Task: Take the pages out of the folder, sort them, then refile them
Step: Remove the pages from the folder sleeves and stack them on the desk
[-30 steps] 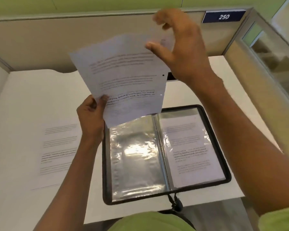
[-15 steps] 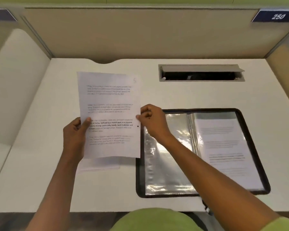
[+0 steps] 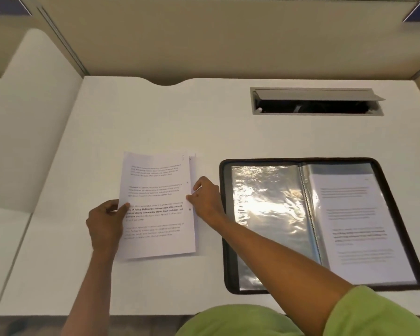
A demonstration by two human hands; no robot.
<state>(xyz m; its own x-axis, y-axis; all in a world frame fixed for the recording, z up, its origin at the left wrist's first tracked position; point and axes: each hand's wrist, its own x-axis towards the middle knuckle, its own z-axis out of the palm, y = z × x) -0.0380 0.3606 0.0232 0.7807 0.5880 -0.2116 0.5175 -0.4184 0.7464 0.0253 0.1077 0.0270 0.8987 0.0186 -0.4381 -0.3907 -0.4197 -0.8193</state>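
Observation:
A black zip folder [image 3: 398, 214] lies open on the white desk [image 3: 155, 122], at the right. Its left clear sleeve [image 3: 264, 214] looks empty; the right sleeve holds a printed page [image 3: 357, 226]. Left of the folder, a printed page marked 5 [image 3: 155, 207] lies on top of another sheet whose right edge peeks out [image 3: 194, 166]. My left hand [image 3: 106, 224] holds the top page's left edge, thumb on the paper. My right hand [image 3: 205, 197] pinches its right edge.
A grey cable hatch [image 3: 315, 101] stands open in the desk at the back right. Beige partition walls close off the back and left. The desk's front edge runs just before my green-clad lap.
The page came down from mid-air and to the left, and now lies flat on the other sheet. My right hand took its right edge. The view shifted left and down.

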